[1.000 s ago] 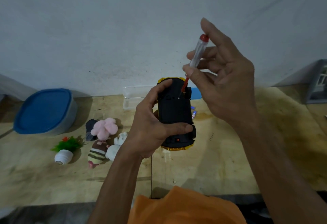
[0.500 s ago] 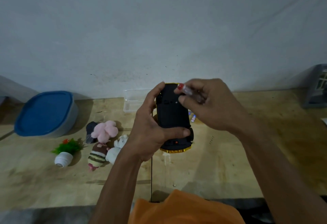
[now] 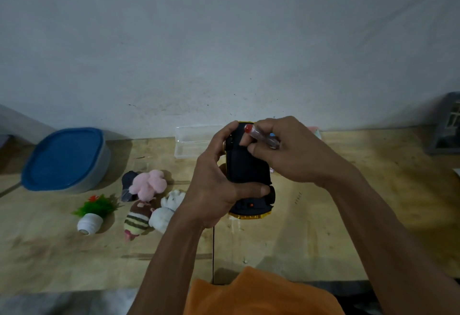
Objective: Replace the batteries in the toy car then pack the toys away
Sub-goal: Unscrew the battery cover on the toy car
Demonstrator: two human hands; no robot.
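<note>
My left hand point(image 3: 214, 190) grips the yellow toy car point(image 3: 245, 170), held upside down above the table so its black underside faces me. My right hand point(image 3: 291, 150) rests over the car's far end, its fingers folded around a small screwdriver point(image 3: 261, 136) with a clear handle and red cap. The screwdriver lies sideways in the hand, its tip hidden. On the table to the left lie a pink plush point(image 3: 149, 184), a striped plush point(image 3: 137, 220) and a white plush point(image 3: 165, 211).
A grey container with a blue lid point(image 3: 64, 158) stands at the back left. A clear plastic tray point(image 3: 194, 144) sits by the wall behind the car. A small fake plant in a white pot point(image 3: 92, 214) lies tipped over. A grey box point(image 3: 445, 125) is at the far right.
My right hand came down from holding the screwdriver upright against the car's underside. It now rests on the car's far end with the screwdriver turned sideways in the fingers. The left hand kept its grip.
</note>
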